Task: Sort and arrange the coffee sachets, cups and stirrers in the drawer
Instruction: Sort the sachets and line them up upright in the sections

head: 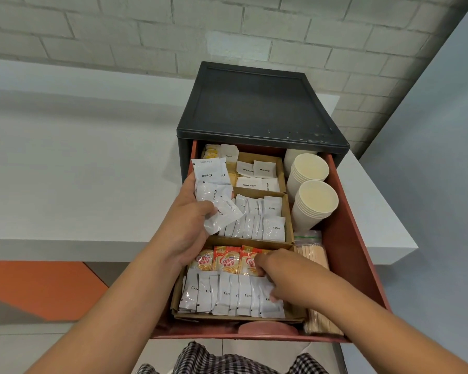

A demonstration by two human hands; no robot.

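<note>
In drawer [362,252]: boxed sachets [235,295], cup stacks [315,201], bagged stirrers [312,255].

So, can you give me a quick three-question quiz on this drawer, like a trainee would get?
1. True or false: the left hand holds several loose white plastic sachets.
2. The stacked cream paper cups lie along the red plastic drawer's: A left side, B right side, C front edge.
3. Fill in: the right hand touches a row of white sachets printed ____, nearer the drawer front than the orange Coffee-mate sachets.
Key: 1 true; 2 B; 3 Cream.
</note>
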